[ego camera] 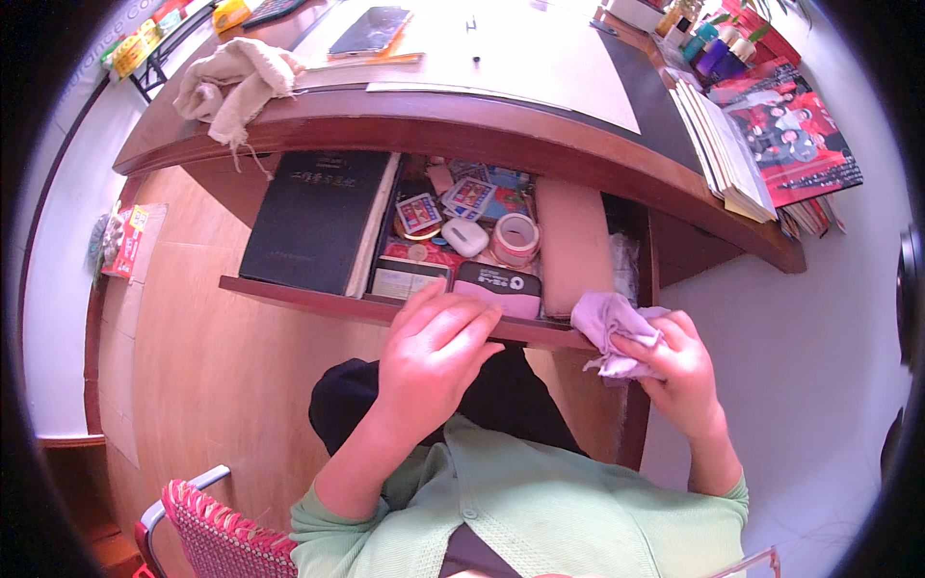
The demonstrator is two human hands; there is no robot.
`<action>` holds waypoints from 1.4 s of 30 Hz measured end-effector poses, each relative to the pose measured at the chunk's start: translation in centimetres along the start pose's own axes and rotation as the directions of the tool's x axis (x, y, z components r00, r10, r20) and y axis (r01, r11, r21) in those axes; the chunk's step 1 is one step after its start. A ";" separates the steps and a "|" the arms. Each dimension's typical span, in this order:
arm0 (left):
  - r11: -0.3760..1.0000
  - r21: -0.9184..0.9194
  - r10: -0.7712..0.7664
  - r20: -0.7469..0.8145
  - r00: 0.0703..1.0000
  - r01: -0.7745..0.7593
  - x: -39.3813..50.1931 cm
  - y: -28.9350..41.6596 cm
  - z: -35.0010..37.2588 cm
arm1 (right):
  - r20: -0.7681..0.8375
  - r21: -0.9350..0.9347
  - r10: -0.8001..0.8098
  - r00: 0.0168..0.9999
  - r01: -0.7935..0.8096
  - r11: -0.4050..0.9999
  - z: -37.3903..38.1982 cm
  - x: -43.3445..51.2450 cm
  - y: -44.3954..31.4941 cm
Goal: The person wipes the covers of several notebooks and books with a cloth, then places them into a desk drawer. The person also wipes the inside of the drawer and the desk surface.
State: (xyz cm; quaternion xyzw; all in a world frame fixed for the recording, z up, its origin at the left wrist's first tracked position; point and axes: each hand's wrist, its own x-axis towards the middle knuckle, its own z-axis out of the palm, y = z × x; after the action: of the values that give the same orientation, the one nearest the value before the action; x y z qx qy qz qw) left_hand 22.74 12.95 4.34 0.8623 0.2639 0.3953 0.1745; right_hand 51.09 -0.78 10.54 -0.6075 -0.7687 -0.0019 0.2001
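An open wooden desk drawer (311, 300) lies before me. My left hand (437, 354) is over its front edge with fingers loosely bent; whether it touches the edge or a thing there I cannot tell. My right hand (676, 365) grips a crumpled lilac cloth (621, 332) at the drawer's right front corner. Inside the drawer are a black hardcover notebook (311, 224), a roll of tape (516, 240), a white earbud case (465, 237), a pink and black case (498, 285), small picture cards (471, 196) and a long pink case (574, 246).
On the desktop (405, 119) lie a beige rag (235, 90) hanging over the edge, a smartphone (370, 31) and large white sheets (520, 65). Books (726, 152) and small bottles (715, 54) stand at the right. A chair with a pink woven cover (224, 535) is at lower left.
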 end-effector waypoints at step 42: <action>0.892 0.331 -0.223 -0.274 0.936 0.309 -5.1 -6.2 -1.7 | -0.455 -0.093 -0.049 0.889 0.008 0.996 9.3 3.4 0.5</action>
State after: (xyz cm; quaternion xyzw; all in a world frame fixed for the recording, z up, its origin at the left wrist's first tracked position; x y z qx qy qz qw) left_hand 16.66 15.06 -0.77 0.7837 0.4679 0.4075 0.0308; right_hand 48.09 4.77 2.95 -0.5869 -0.7082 -0.1814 0.3480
